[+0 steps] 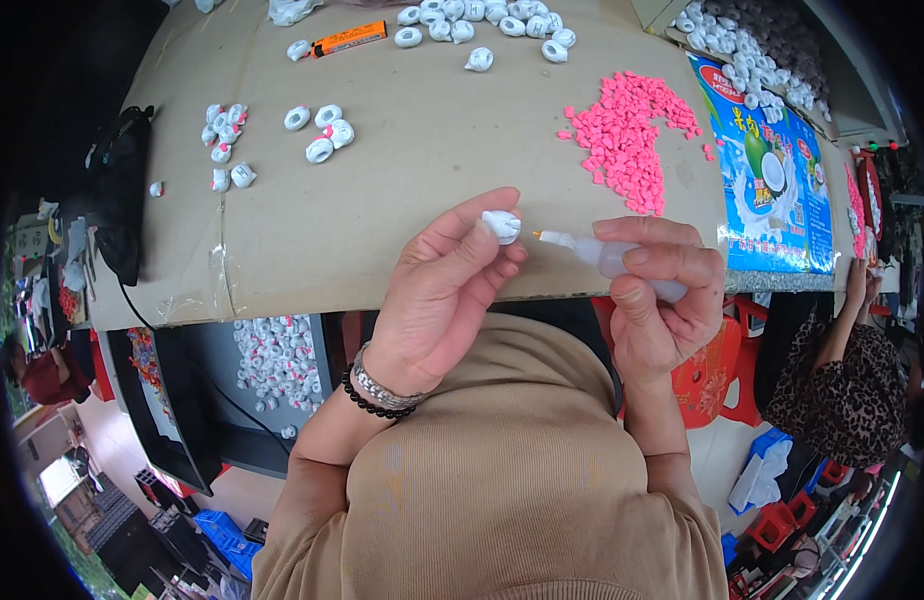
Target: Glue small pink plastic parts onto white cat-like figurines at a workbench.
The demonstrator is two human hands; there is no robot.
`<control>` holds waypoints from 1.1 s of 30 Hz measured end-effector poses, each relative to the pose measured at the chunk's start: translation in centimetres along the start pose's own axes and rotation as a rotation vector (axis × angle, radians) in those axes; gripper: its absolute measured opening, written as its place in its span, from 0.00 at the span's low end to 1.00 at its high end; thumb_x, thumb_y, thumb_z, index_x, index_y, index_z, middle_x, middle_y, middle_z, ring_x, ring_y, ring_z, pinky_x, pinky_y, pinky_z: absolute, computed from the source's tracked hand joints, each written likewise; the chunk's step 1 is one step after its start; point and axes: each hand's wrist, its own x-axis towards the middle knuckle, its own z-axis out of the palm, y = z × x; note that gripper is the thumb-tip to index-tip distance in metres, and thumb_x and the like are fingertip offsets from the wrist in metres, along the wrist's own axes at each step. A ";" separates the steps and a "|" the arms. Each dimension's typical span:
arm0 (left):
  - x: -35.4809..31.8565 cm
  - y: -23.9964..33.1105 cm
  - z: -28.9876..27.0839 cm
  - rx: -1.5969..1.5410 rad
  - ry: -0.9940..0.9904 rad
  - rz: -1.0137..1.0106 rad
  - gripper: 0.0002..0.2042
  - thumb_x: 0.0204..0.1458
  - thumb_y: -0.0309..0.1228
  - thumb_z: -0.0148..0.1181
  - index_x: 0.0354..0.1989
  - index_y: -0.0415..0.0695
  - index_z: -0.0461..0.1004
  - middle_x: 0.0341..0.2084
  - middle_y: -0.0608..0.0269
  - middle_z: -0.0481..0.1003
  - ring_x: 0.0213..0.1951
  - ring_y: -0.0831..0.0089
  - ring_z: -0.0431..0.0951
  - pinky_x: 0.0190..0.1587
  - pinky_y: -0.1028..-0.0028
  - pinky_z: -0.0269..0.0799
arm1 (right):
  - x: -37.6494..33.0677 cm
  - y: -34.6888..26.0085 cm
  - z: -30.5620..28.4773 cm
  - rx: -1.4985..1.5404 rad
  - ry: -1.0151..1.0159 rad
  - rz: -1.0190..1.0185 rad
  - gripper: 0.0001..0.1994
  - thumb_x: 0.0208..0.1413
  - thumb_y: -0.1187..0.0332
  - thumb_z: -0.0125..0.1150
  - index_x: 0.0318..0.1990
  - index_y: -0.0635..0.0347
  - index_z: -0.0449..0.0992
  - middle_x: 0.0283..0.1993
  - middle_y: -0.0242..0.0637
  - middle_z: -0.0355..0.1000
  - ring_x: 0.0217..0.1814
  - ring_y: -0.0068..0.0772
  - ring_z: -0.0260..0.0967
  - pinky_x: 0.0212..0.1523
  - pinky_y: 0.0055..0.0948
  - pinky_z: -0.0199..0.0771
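One left hand (434, 285), metal band (390, 390) and black beads (377, 405) at the wrist: thumb and fingers pinched on a white piece (502, 227), over the table (432, 120).

One right hand (670, 300): thumb and fingers wrapped round a pale bottle (612, 259), its orange tip (538, 234) aimed at the piece, near but apart. How hard it squeezes, I cannot tell from here; nor what is inside.

Handling notes, my judgement: keep the piece still and the left fingertips clear of the face nearest the tip; close the gap before pressing; press lightly; ease off before drawing back, lest the bottle dribble.

One dark tray (215, 345), below the table edge at left, stocked with finished-looking pieces (277, 360).

Two small groups, mid-table left: white, some showing pink (222, 130), (331, 133).

One spread of pink bits (622, 140), right, within the right hand's reach, I judge.

One blue sheet (782, 200), beyond them at right.

One orange stick (348, 39), far side, beside a far cluster (482, 15) of white.
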 end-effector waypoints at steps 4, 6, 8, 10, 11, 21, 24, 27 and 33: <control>-0.1 0.1 0.0 -0.010 0.004 -0.002 0.18 0.58 0.28 0.54 0.57 0.36 0.66 0.44 0.60 0.74 0.39 0.75 0.73 0.45 0.79 0.72 | -0.2 0.0 0.2 -0.006 -0.003 0.030 0.09 0.50 0.76 0.64 0.37 0.66 0.71 0.39 0.49 0.75 0.38 0.35 0.74 0.39 0.28 0.74; -0.1 0.1 0.0 -0.006 0.005 -0.002 0.18 0.58 0.28 0.54 0.57 0.36 0.66 0.44 0.60 0.74 0.39 0.75 0.73 0.45 0.79 0.72 | -0.1 0.0 0.2 -0.012 -0.012 0.033 0.09 0.49 0.76 0.64 0.37 0.67 0.72 0.38 0.49 0.75 0.38 0.35 0.74 0.39 0.29 0.74; -0.1 0.2 0.0 -0.005 0.000 -0.004 0.18 0.58 0.28 0.54 0.57 0.36 0.66 0.44 0.60 0.73 0.39 0.75 0.73 0.45 0.79 0.72 | -0.1 0.0 0.4 -0.006 -0.001 0.038 0.09 0.49 0.77 0.64 0.36 0.67 0.72 0.38 0.49 0.75 0.38 0.35 0.74 0.39 0.28 0.74; -0.1 0.2 0.0 -0.006 -0.009 -0.006 0.18 0.58 0.27 0.54 0.57 0.36 0.66 0.44 0.59 0.73 0.39 0.75 0.73 0.45 0.79 0.72 | -0.2 0.0 0.5 -0.005 0.000 0.044 0.08 0.49 0.77 0.64 0.36 0.67 0.72 0.38 0.48 0.75 0.38 0.34 0.74 0.39 0.28 0.74; -0.1 0.2 -0.1 -0.005 -0.013 -0.006 0.19 0.58 0.27 0.54 0.57 0.35 0.66 0.44 0.59 0.73 0.39 0.75 0.73 0.45 0.79 0.72 | -0.2 0.0 0.5 -0.007 -0.003 0.047 0.08 0.49 0.77 0.64 0.36 0.67 0.72 0.38 0.48 0.75 0.38 0.34 0.74 0.38 0.28 0.74; 0.0 0.0 -0.3 0.002 -0.028 -0.013 0.19 0.57 0.27 0.55 0.56 0.35 0.67 0.43 0.60 0.73 0.39 0.74 0.73 0.44 0.79 0.71 | 0.0 0.2 0.5 -0.063 -0.013 0.028 0.08 0.48 0.77 0.65 0.36 0.66 0.73 0.38 0.47 0.76 0.37 0.34 0.74 0.38 0.28 0.73; -0.1 0.0 -0.2 0.009 -0.020 -0.012 0.19 0.57 0.26 0.56 0.56 0.35 0.67 0.41 0.60 0.74 0.38 0.74 0.73 0.44 0.79 0.71 | -0.1 0.4 0.5 -0.059 -0.001 0.016 0.08 0.48 0.77 0.65 0.36 0.66 0.73 0.38 0.47 0.76 0.38 0.35 0.74 0.38 0.28 0.73; -0.1 0.0 -0.1 0.027 -0.002 0.013 0.18 0.56 0.26 0.56 0.55 0.35 0.68 0.40 0.60 0.74 0.39 0.74 0.73 0.44 0.78 0.71 | -0.1 0.1 0.5 -0.054 0.012 0.021 0.08 0.48 0.77 0.65 0.36 0.66 0.73 0.38 0.47 0.76 0.38 0.35 0.74 0.38 0.28 0.73; 0.0 0.0 -0.3 0.045 -0.006 0.044 0.18 0.56 0.26 0.56 0.54 0.35 0.68 0.40 0.60 0.74 0.39 0.73 0.73 0.44 0.78 0.71 | 0.0 0.3 0.3 -0.092 -0.018 0.002 0.09 0.48 0.77 0.65 0.36 0.66 0.73 0.38 0.47 0.76 0.38 0.35 0.74 0.38 0.27 0.74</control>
